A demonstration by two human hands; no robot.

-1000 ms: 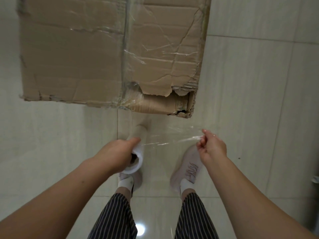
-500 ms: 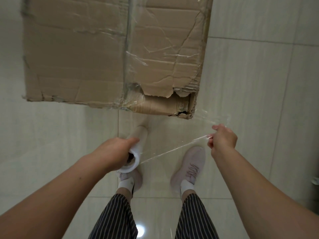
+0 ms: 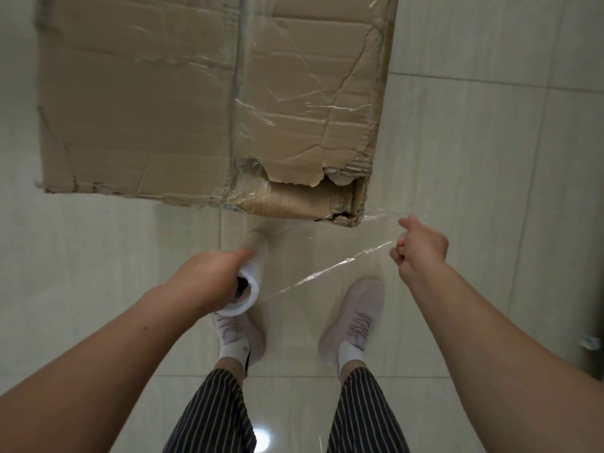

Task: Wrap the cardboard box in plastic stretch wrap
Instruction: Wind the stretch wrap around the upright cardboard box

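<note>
A large, worn cardboard box stands on the tiled floor ahead of me, torn at its near right corner. Clear film clings over its right half. My left hand grips a white roll of stretch wrap below the box's near edge. A sheet of clear stretch film runs from the roll to my right hand, which pinches its free edge just right of the box's torn corner.
Pale glossy floor tiles lie all around the box. My feet in light sneakers stand just below the hands. A small dark object sits at the right edge.
My right hand has pulled the film's edge up and to the right, away from the roll, stretching out a wider sheet. My left hand with the roll has stayed nearly in place.
</note>
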